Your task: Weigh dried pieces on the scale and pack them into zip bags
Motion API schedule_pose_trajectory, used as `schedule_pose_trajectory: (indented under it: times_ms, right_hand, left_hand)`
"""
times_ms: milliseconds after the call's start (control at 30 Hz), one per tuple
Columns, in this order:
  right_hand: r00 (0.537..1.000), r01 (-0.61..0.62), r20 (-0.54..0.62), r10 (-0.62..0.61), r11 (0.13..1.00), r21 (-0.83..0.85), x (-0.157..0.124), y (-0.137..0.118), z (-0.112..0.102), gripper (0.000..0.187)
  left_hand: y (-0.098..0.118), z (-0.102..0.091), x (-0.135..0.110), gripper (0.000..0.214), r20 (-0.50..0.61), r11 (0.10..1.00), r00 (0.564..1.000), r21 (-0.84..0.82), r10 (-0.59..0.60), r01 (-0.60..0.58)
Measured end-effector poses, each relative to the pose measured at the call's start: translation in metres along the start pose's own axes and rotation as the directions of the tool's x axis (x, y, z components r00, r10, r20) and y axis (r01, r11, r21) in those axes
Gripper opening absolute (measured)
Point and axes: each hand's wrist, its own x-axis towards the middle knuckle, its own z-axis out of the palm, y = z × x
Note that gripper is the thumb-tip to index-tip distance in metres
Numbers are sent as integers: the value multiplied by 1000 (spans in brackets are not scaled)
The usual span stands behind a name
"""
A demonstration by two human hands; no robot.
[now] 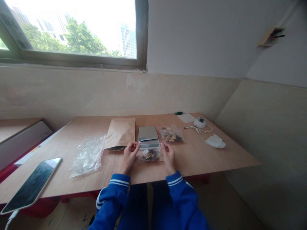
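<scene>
A small clear zip bag (pixel 150 154) with brown and dark pieces inside lies on the wooden table (pixel 203 153) in front of me. My left hand (pixel 129 155) pinches the bag's top left corner. My right hand (pixel 168 155) pinches its top right corner. Both hands have fingers closed on the bag's upper edge. Just behind the bag stands a small scale (pixel 148 133) with a steel platform. A second filled zip bag (pixel 170 134) lies to the scale's right. A dark metal scoop (pixel 115 148) lies left of my left hand.
A brown paper pouch (pixel 120 131) lies left of the scale, and a pile of empty clear bags (pixel 88 155) further left. A phone (pixel 32 183) rests at the table's left front. At the far right are a white round device (pixel 200 122) with a cord, paper and a crumpled tissue (pixel 215 141).
</scene>
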Motion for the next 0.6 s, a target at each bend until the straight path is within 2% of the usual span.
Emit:
schedule_pose_trajectory:
  times_ms: [133,333,500,600]
  right_hand:
    - [1000,14,3,-14,1000,-18,-2,-4,-1,40]
    - [1000,-7,9,6,999,48,-2,-2,1,39]
    - [979,-149,164,120,974,172,0,5,4,41]
    - [958,-195,251,139,957,217,0,7,5,42]
  left_hand:
    - [4,0,-1,29,-43,1000,999,-5,-29,29]
    - [9,-2,-2,30,-64,996,995,-39,-81,79]
    - [8,-1,-4,32,-22,987,992,-106,-122,120]
    - [6,0,-3,31,-5,986,994,-125,-108,106]
